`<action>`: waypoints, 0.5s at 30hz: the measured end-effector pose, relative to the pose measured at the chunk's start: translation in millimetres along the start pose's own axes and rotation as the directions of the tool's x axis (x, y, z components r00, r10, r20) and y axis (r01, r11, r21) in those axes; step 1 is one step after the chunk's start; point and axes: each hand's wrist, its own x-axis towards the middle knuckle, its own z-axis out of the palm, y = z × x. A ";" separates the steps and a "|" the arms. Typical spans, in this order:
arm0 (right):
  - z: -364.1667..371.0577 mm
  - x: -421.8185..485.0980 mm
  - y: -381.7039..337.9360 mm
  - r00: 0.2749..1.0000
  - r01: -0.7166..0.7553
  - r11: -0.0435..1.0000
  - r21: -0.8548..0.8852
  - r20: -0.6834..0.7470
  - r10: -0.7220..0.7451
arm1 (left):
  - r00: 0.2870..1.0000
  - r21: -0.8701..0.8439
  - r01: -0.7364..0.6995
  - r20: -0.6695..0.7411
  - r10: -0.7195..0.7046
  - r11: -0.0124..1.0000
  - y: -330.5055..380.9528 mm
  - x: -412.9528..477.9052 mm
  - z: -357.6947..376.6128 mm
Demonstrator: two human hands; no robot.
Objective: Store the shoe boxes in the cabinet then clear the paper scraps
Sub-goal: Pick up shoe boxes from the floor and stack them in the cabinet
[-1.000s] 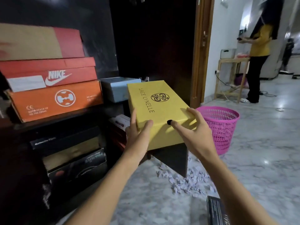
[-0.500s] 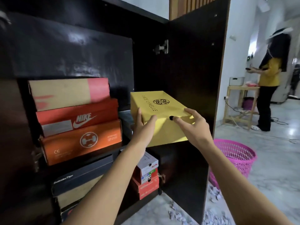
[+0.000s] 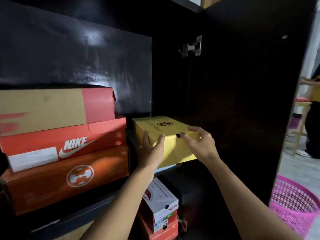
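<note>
Hands (image 3: 176, 144) outstretched, clasping yellow box (image 3: 166, 134) at its near corners.

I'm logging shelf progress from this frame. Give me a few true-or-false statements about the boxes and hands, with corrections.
1. Both hands hold the yellow box. True: left hand, right hand.
2. The Nike box tops its stack. False: a tan and red box lies on it.
3. The cabinet door is closed. False: it stands open.
4. A pink basket sits at the right. True.
</note>
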 end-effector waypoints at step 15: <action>112.0 54.5 59.3 0.937 0.232 0.961 -0.152 -0.230 -0.263 | 0.785 0.286 -0.546 -0.156 0.600 0.788 -53.2 95.6 -0.1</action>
